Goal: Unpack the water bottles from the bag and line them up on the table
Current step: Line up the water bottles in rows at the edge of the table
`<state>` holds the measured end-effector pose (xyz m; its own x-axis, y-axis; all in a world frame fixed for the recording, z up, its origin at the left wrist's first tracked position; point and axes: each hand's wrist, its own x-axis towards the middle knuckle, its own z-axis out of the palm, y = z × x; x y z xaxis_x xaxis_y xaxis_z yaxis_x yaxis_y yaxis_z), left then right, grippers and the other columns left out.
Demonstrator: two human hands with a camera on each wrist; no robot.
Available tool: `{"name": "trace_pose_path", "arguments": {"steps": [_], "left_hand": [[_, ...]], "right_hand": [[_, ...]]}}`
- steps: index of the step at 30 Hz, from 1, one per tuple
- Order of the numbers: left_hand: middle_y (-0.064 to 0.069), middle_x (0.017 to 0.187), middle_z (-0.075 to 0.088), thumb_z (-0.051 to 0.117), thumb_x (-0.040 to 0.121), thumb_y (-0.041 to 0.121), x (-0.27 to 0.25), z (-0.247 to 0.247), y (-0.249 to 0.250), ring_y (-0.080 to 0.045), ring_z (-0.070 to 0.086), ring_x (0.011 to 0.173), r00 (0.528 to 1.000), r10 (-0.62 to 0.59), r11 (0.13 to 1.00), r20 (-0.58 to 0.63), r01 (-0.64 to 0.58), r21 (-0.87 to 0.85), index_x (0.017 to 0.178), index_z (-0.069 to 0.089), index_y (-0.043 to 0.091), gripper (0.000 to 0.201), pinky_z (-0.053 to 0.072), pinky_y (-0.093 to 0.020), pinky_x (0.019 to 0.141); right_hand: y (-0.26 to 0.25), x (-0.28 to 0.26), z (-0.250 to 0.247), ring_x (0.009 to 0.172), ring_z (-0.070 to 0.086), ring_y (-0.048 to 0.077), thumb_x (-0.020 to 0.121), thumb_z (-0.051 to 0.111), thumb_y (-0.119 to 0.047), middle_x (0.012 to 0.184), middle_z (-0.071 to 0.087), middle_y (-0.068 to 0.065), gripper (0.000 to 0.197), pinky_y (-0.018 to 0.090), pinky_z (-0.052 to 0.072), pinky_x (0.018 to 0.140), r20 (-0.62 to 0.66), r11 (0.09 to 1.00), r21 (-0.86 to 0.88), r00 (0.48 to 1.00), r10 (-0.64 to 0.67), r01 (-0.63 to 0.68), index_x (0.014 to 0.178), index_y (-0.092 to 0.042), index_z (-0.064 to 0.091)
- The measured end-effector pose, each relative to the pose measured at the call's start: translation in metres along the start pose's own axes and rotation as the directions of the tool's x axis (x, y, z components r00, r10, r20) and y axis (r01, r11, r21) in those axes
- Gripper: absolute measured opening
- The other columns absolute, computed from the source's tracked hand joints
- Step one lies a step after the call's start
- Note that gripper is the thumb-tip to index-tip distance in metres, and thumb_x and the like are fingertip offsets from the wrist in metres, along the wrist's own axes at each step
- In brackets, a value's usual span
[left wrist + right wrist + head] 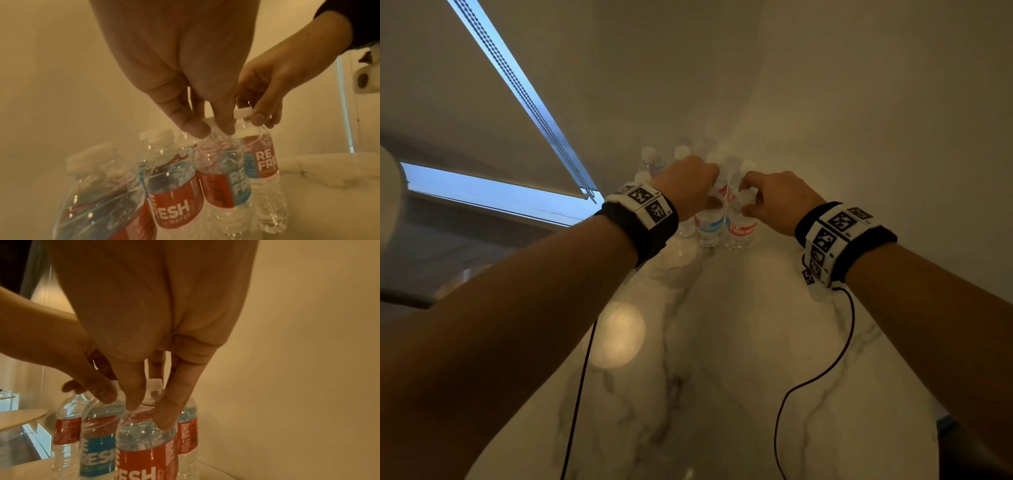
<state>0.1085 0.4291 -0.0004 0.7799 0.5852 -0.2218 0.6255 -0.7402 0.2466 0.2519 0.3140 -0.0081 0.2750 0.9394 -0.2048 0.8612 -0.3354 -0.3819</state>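
Several clear water bottles with white caps and red-and-blue labels stand in a cluster at the far end of the marble table [726,349]. My left hand [690,186] pinches the neck of one front bottle [708,224] from above, and in the left wrist view its fingertips [197,129] close round that bottle [222,177] just under the cap. My right hand [765,198] holds the neighbouring bottle [740,229] by its top, with its fingers [170,412] down around the cap [154,383]. Both bottles are upright, side by side. No bag is in view.
More bottles [651,161] stand behind and left of the two held ones, close to the wall corner. Two thin dark cables [811,377] run from the wristbands across the table. A window with a roller blind and bead chain [534,113] lies to the left.
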Motion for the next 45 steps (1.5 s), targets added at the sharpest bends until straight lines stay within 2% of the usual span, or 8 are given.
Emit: {"name": "trace_pose_path", "arguments": {"steps": [5, 9, 15, 27, 31, 34, 39, 45], "left_hand": [[-0.018, 0.131, 0.059, 0.078, 0.092, 0.036, -0.001, -0.002, -0.001, -0.036, 0.062, 0.117, 0.998, 0.059, 0.997, 0.024, -0.060, 0.042, 0.136, 0.057, 0.012, 0.054, 0.050, -0.040, 0.092], [-0.018, 0.128, 0.061, 0.070, 0.099, 0.027, 0.001, -0.003, -0.003, -0.036, 0.063, 0.114, 0.995, 0.096, 0.993, 0.032, -0.098, 0.064, 0.133, 0.060, 0.010, 0.039, 0.043, -0.034, 0.085], [-0.023, 0.126, 0.061, 0.067, 0.101, 0.036, 0.002, 0.000, 0.002, -0.040, 0.064, 0.114, 0.999, 0.037, 0.994, -0.013, -0.035, 0.103, 0.128, 0.058, -0.001, 0.046, 0.052, -0.044, 0.094], [-0.023, 0.127, 0.061, 0.067, 0.101, 0.038, -0.001, -0.003, 0.000, -0.040, 0.062, 0.115, 1.000, 0.000, 0.996, -0.026, 0.002, 0.093, 0.128, 0.059, -0.002, 0.049, 0.051, -0.044, 0.095], [-0.023, 0.127, 0.061, 0.069, 0.098, 0.044, -0.012, -0.010, 0.003, -0.039, 0.063, 0.115, 0.999, -0.034, 0.997, -0.032, 0.036, 0.062, 0.128, 0.059, 0.000, 0.054, 0.052, -0.043, 0.095], [-0.020, 0.125, 0.064, 0.064, 0.101, 0.046, -0.039, -0.014, 0.003, -0.036, 0.064, 0.113, 0.996, -0.021, 0.999, -0.090, 0.024, 0.031, 0.127, 0.061, 0.002, 0.051, 0.052, -0.041, 0.094], [-0.001, 0.095, 0.061, 0.063, 0.103, 0.039, -0.132, -0.003, 0.008, -0.020, 0.061, 0.086, 0.979, 0.060, 0.991, -0.194, -0.082, -0.107, 0.113, 0.072, 0.009, 0.032, 0.043, -0.027, 0.078], [-0.002, 0.090, 0.073, 0.066, 0.101, 0.035, -0.281, 0.043, 0.027, -0.017, 0.067, 0.073, 0.985, 0.160, 0.945, -0.057, -0.170, -0.278, 0.106, 0.079, 0.016, 0.023, 0.055, -0.032, 0.072]], "right_hand": [[0.001, 0.000, 0.000, 0.085, 0.062, 0.030, 0.083, 0.069, -0.033, 0.094, 0.067, 0.011, 0.035, 0.036, 0.049, 0.073, -0.003, 1.000, 0.017, 1.000, 0.004, -0.004, 0.114, -0.023, 0.057], [0.002, -0.001, 0.001, 0.084, 0.062, 0.028, 0.085, 0.067, -0.032, 0.091, 0.067, 0.009, 0.032, 0.040, 0.052, 0.077, -0.011, 0.999, 0.029, 1.000, -0.027, 0.028, 0.113, -0.021, 0.058], [0.001, 0.001, 0.001, 0.085, 0.062, 0.029, 0.088, 0.063, -0.028, 0.090, 0.065, 0.007, 0.028, 0.041, 0.052, 0.077, -0.015, 0.998, 0.020, 0.999, -0.052, 0.052, 0.115, -0.020, 0.057], [-0.002, 0.002, 0.007, 0.092, 0.062, 0.033, 0.090, 0.061, -0.024, 0.101, 0.067, 0.014, 0.030, 0.043, 0.052, 0.081, -0.042, 0.996, 0.029, 0.996, -0.083, 0.084, 0.119, -0.017, 0.055], [0.002, -0.003, 0.002, 0.093, 0.062, 0.030, 0.086, 0.067, -0.030, 0.096, 0.066, 0.008, 0.046, 0.040, 0.051, 0.081, -0.008, 0.998, 0.038, 0.999, -0.041, 0.042, 0.127, -0.020, 0.049], [0.001, -0.024, -0.010, 0.092, 0.063, 0.027, 0.082, 0.071, -0.035, 0.100, 0.069, 0.008, 0.064, 0.038, 0.051, 0.080, 0.013, 0.998, 0.061, 1.000, -0.002, 0.001, 0.137, -0.022, 0.039], [-0.017, -0.110, -0.028, 0.080, 0.061, 0.014, 0.086, 0.065, -0.043, 0.093, 0.067, -0.005, 0.037, 0.030, 0.047, 0.074, 0.145, 0.993, -0.035, 0.984, -0.102, 0.108, 0.118, -0.026, 0.057], [-0.038, -0.252, 0.001, 0.075, 0.058, 0.005, 0.085, 0.055, -0.055, 0.085, 0.060, -0.015, 0.031, 0.025, 0.048, 0.071, 0.343, 0.952, 0.064, 0.889, -0.304, 0.301, 0.109, -0.035, 0.059]]}}
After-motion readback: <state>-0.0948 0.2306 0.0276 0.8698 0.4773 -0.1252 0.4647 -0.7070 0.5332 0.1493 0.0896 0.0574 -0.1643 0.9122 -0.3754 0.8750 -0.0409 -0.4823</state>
